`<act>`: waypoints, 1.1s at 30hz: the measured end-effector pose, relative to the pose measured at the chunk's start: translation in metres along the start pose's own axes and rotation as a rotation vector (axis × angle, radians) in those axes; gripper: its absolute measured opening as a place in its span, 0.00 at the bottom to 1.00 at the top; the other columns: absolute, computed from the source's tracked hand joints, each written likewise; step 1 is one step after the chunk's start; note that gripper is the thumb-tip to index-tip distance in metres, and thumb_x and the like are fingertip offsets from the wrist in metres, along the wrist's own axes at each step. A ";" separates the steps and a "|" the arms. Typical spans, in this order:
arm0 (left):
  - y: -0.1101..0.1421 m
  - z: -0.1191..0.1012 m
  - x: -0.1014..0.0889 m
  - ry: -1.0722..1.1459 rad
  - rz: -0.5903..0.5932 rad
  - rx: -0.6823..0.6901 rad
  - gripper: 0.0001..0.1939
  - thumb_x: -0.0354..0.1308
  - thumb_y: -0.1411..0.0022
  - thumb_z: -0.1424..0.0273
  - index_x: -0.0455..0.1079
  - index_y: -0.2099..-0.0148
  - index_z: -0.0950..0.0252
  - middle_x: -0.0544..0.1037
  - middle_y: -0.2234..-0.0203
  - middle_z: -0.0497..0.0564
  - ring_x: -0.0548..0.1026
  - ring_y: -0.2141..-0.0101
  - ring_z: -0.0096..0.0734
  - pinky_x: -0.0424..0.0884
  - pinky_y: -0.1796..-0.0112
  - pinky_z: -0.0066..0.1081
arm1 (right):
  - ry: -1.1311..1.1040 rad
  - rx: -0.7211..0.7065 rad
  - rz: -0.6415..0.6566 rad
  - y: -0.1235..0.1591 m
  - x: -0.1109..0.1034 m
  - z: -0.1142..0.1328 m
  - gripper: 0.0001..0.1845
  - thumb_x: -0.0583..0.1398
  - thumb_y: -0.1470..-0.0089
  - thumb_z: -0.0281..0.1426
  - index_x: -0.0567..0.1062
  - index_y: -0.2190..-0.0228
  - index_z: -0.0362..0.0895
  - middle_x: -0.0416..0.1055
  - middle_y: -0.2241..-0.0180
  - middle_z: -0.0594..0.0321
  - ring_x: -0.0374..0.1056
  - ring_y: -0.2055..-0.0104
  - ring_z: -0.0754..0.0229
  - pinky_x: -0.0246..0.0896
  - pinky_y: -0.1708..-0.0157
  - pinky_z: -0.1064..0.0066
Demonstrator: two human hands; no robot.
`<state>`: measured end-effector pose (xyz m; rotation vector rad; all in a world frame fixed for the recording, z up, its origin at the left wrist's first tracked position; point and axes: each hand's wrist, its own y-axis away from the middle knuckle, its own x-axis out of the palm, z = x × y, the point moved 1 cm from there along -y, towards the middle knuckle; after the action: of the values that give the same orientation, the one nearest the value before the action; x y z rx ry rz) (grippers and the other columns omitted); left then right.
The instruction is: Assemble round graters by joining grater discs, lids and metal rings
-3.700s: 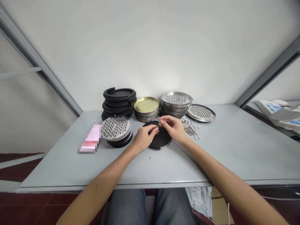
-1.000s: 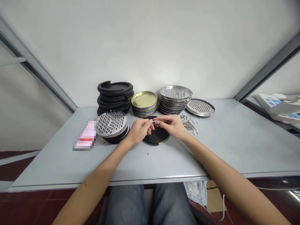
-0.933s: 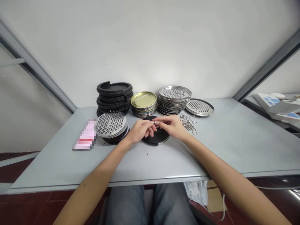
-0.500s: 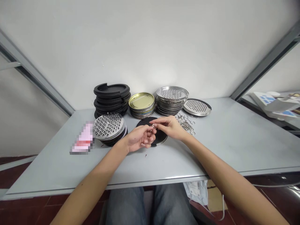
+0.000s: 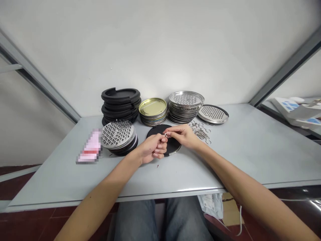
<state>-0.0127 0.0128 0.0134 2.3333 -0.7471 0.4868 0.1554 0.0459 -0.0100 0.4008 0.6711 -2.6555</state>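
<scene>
My left hand (image 5: 154, 148) is closed, its thumb and index finger pinching a small shiny metal ring (image 5: 166, 135). From the other side my right hand (image 5: 184, 136) grips the same ring between thumb and fingertips. Both hands are above a round black disc (image 5: 173, 147) with a metal edge that lies on the table, partly covered by them. Just right of my right hand lies a loose pile of metal rings (image 5: 200, 131), some joined to small slim metal pieces. Fingers hide most of the held ring.
Round grater plates (image 5: 117, 134) are stacked at the left, before a pile of black rimmed discs (image 5: 120, 95). Gold-coloured lids (image 5: 152, 107), more grater plates (image 5: 187, 98) and a perforated disc (image 5: 213, 113) stand along the wall. A blurred pink item (image 5: 90, 145) lies far left.
My left hand has turned and its fingers have curled in more tightly at the ring. My right hand keeps its pinch. The whole view has shifted slightly.
</scene>
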 end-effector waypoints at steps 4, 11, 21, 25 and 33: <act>-0.001 0.000 0.000 0.015 -0.069 0.005 0.07 0.43 0.43 0.75 0.54 0.73 0.63 0.49 0.85 0.38 0.46 0.88 0.16 0.42 0.88 0.17 | -0.039 0.024 0.005 0.000 0.003 -0.003 0.14 0.61 0.48 0.37 0.80 0.67 0.40 0.78 0.72 0.60 0.72 0.71 0.60 0.69 0.67 0.70; 0.002 0.000 0.002 -0.203 -0.203 0.020 0.05 0.45 0.45 0.74 0.53 0.73 0.62 0.49 0.86 0.37 0.46 0.88 0.17 0.43 0.88 0.17 | 0.124 -0.025 0.063 0.000 0.002 -0.002 0.14 0.58 0.44 0.35 0.79 0.62 0.41 0.78 0.68 0.58 0.73 0.68 0.58 0.69 0.66 0.68; 0.002 -0.001 0.003 -0.271 -0.225 0.017 0.08 0.45 0.44 0.71 0.51 0.75 0.61 0.48 0.87 0.38 0.43 0.87 0.18 0.45 0.88 0.18 | 0.652 -0.320 0.158 0.005 -0.003 -0.002 0.16 0.50 0.39 0.28 0.73 0.56 0.40 0.75 0.63 0.51 0.69 0.62 0.56 0.63 0.62 0.66; 0.003 -0.005 0.003 -0.218 -0.196 -0.026 0.07 0.44 0.44 0.70 0.51 0.74 0.61 0.47 0.86 0.38 0.42 0.87 0.19 0.47 0.88 0.19 | 0.747 -0.311 0.160 0.007 0.000 0.003 0.14 0.49 0.39 0.28 0.72 0.59 0.39 0.73 0.68 0.54 0.66 0.67 0.58 0.58 0.66 0.68; 0.005 -0.005 0.005 -0.108 -0.048 -0.151 0.07 0.45 0.43 0.71 0.52 0.74 0.61 0.46 0.86 0.37 0.43 0.87 0.20 0.50 0.88 0.18 | 0.700 -0.288 0.189 0.006 0.003 0.006 0.11 0.49 0.42 0.26 0.67 0.75 0.43 0.67 0.75 0.60 0.58 0.71 0.60 0.52 0.70 0.70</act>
<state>-0.0125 0.0114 0.0217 2.2446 -0.7493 0.2753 0.1538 0.0369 -0.0084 1.2574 1.1277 -2.1632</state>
